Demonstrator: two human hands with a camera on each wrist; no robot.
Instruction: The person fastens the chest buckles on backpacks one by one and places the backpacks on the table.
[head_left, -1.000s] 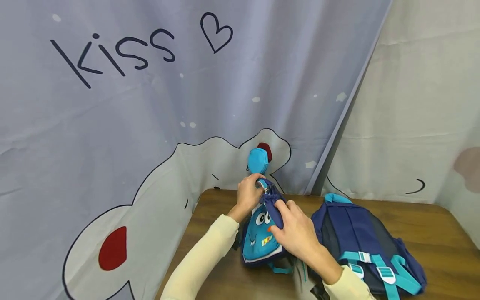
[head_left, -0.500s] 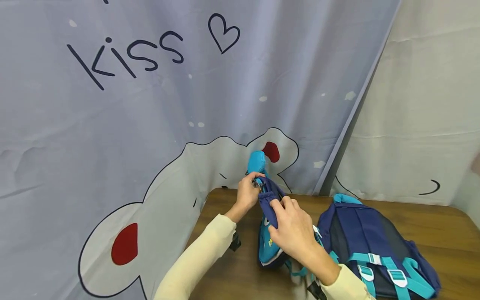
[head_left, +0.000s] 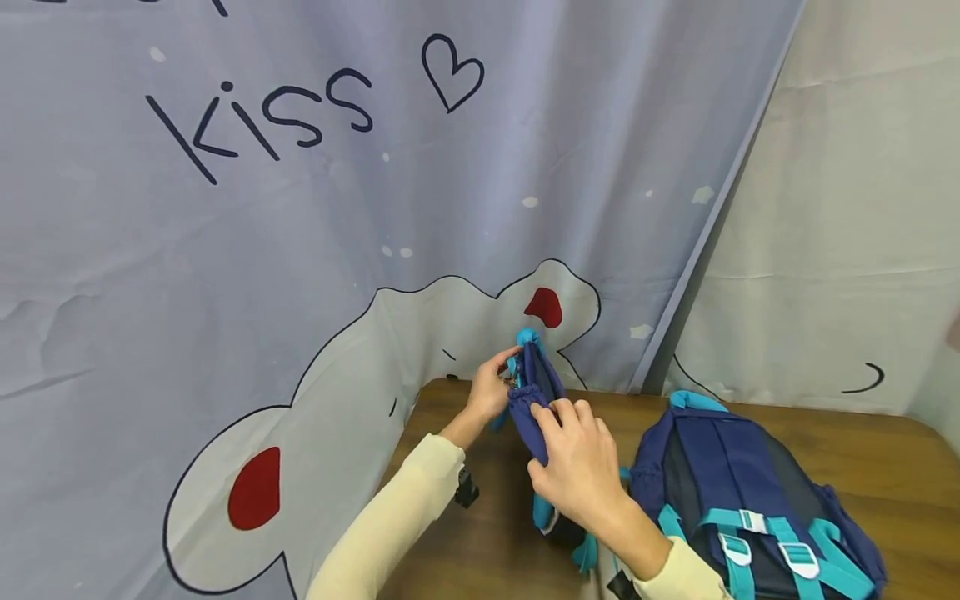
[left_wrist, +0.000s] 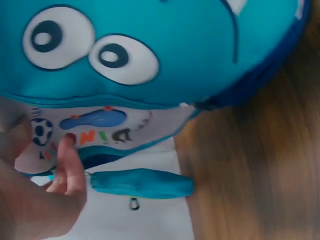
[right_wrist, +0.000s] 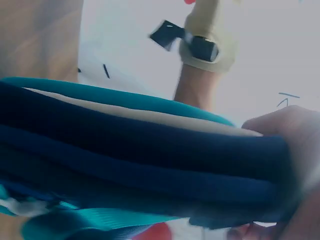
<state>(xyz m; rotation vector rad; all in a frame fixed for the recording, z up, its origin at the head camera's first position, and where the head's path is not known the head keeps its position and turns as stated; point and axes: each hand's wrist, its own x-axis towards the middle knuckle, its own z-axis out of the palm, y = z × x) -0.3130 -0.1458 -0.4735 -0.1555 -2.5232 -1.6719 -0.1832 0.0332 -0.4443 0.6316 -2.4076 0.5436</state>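
A small navy and teal kids' backpack (head_left: 529,425) is held up between both hands, turned edge-on in the head view. My left hand (head_left: 489,393) grips its top by the zipper. In the left wrist view, the teal front (left_wrist: 200,65) shows big cartoon eyes above a white printed panel (left_wrist: 107,127), with the left thumb against that panel. A teal zipped pouch (left_wrist: 142,183) with a small metal clip hangs beside the left fingers. My right hand (head_left: 577,458) grips the navy side; in the right wrist view its fingers (right_wrist: 277,120) wrap the bag's end.
A larger navy backpack (head_left: 738,492) with teal straps and white buckles lies on the wooden table (head_left: 862,450) to the right. A printed curtain (head_left: 337,208) hangs behind the table. A black wrist camera (head_left: 467,488) sits by the left sleeve.
The small backpack has turned from showing its cartoon face to edge-on. The blue pouch that stood above its top has dropped from there. Both hands keep their grip; the head view has shifted slightly.
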